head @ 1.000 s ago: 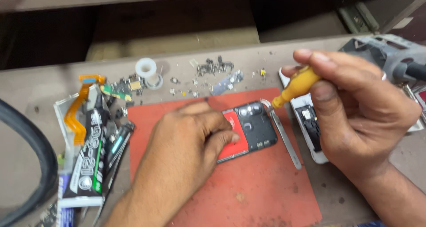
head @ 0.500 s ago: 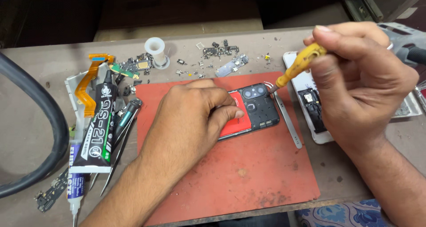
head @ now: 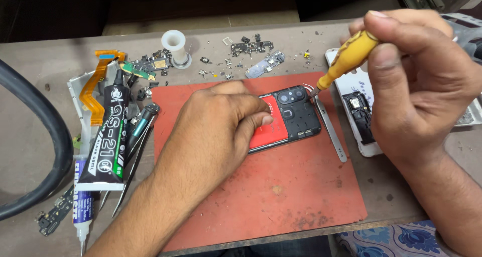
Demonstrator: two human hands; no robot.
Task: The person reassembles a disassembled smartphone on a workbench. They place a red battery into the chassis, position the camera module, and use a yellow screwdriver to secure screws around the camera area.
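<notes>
We see our left hand (head: 221,121) lying flat, fingers loosely curled, pressing down on the opened black-and-red phone body (head: 288,119) that rests on the red rubber mat (head: 261,196) on the counter (head: 30,151). Our right hand (head: 416,81) is closed around a yellow-handled screwdriver (head: 346,61), its metal tip touching the phone's upper right corner by the camera cluster. Steel tweezers (head: 330,129) lie just beside the phone, on its right

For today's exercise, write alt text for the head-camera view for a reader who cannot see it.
A left hand presses an opened phone onto a red mat while the right hand sets a yellow-handled screwdriver at its top corner. Tweezers, glue tubes and small parts lie around.
</notes>
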